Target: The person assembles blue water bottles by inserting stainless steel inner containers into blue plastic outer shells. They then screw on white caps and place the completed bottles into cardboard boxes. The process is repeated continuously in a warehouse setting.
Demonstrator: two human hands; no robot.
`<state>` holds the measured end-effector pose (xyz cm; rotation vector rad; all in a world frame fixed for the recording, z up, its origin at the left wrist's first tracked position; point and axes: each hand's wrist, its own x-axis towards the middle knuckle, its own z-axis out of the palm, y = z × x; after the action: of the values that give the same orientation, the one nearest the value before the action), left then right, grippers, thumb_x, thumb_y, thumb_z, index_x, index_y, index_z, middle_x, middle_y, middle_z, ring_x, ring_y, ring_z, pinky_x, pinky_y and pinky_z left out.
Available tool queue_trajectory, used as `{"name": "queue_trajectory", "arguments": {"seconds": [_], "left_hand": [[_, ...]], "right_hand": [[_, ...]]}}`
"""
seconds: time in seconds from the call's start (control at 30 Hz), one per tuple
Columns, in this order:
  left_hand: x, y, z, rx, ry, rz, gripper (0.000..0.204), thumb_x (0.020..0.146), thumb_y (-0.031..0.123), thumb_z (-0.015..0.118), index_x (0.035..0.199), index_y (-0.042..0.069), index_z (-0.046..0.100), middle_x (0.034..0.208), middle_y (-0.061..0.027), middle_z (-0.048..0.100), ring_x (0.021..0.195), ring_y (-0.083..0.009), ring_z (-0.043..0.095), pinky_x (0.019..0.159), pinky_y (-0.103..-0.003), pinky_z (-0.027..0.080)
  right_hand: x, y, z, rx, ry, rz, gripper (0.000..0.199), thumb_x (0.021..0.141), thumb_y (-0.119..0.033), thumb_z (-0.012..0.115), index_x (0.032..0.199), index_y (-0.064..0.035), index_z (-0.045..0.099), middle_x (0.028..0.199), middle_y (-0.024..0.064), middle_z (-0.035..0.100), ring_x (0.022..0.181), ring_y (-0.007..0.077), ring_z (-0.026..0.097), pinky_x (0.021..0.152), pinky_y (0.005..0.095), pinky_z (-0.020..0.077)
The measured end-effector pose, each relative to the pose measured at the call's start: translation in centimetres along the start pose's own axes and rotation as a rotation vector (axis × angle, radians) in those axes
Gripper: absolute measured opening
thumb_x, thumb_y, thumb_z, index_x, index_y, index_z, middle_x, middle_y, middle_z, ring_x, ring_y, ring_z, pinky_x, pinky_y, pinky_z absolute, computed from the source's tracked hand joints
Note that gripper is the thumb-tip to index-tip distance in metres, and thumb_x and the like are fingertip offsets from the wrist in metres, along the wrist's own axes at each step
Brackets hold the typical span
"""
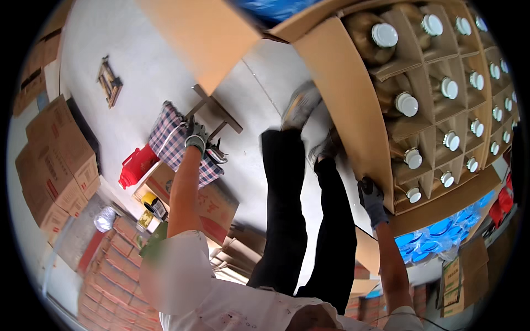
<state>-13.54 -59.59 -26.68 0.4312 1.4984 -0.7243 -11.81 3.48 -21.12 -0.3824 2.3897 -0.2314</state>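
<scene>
My left hand (196, 135), in a grey glove, is closed at the edge of a small stool (226, 118) with dark wooden legs. The stool is tipped on its side, and a plaid cushion (168, 135) covers its seat. On the right, my right hand (372, 203), also gloved, lies against the outside of a tall cardboard carton (345, 94) near its lower corner, its dark-tipped fingers stretched along the wall. Cardboard dividers in the carton separate several upright bottles (407, 104) with white caps.
Below the carton, an open box holds blue lids (436, 234) in clear plastic. Cardboard boxes (58, 157) are stacked at left, near a red jug (138, 165). A blurred cardboard flap (204, 38) juts in at the top. A small wooden frame (109, 81) lies on the floor.
</scene>
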Motion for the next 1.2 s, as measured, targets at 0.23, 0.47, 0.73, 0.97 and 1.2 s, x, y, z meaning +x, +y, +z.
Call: {"name": "queue_trajectory", "arguments": {"seconds": [0.23, 0.47, 0.73, 0.97, 1.2], "left_hand": [[1.8, 5.7, -4.2, -0.588, -0.019, 0.584, 0.03, 0.077, 0.035, 0.055, 0.084, 0.01, 0.069, 0.095, -0.0142, 0.067, 0.088, -0.0331, 0.065, 0.079, -0.044, 0.05], [1.9, 2.0, -9.6, -0.312, 0.032, 0.297, 0.045, 0.082, 0.049, 0.054, 0.107, 0.012, 0.063, 0.111, -0.0135, 0.063, 0.107, -0.0313, 0.058, 0.096, -0.044, 0.039], [0.6, -1.1, -6.3, -0.168, 0.091, 0.52, 0.031, 0.08, 0.038, 0.054, 0.081, 0.011, 0.069, 0.083, -0.0104, 0.068, 0.081, -0.0314, 0.064, 0.077, -0.043, 0.048], [-2.5, 6.1, -9.4, -0.43, 0.054, 0.541, 0.029, 0.082, 0.034, 0.054, 0.085, 0.01, 0.068, 0.085, -0.0118, 0.067, 0.082, -0.0315, 0.064, 0.077, -0.042, 0.048], [2.8, 4.3, -12.6, -0.341, 0.086, 0.489, 0.026, 0.084, 0.031, 0.054, 0.089, 0.008, 0.066, 0.087, -0.0131, 0.066, 0.083, -0.0315, 0.063, 0.077, -0.041, 0.048]], "right_hand": [[-2.1, -3.2, 1.3, 0.978, -0.094, 0.344, 0.037, 0.089, -0.014, 0.051, 0.124, -0.0047, 0.053, 0.125, 0.0133, 0.056, 0.115, 0.0263, 0.053, 0.098, 0.0345, 0.0401], [-4.4, -10.6, 7.6, 1.111, -0.12, 0.684, 0.031, 0.09, -0.02, 0.053, 0.115, -0.0026, 0.058, 0.114, 0.0123, 0.062, 0.105, 0.022, 0.057, 0.09, 0.0323, 0.045], [-7.2, -15.0, 6.2, 1.25, -0.114, 0.864, 0.03, 0.09, -0.02, 0.054, 0.113, -0.0025, 0.059, 0.11, 0.0117, 0.063, 0.101, 0.0201, 0.058, 0.088, 0.0319, 0.0455], [-7.7, -17.6, 6.6, 1.352, -0.076, 0.938, 0.029, 0.09, -0.021, 0.054, 0.111, -0.0024, 0.06, 0.106, 0.0111, 0.064, 0.097, 0.0184, 0.058, 0.086, 0.0316, 0.046], [-3.5, -19.9, 9.8, 1.433, 0.088, 0.948, 0.028, 0.09, -0.022, 0.054, 0.11, -0.0024, 0.06, 0.103, 0.0105, 0.065, 0.094, 0.0166, 0.058, 0.084, 0.0313, 0.0465]]}}
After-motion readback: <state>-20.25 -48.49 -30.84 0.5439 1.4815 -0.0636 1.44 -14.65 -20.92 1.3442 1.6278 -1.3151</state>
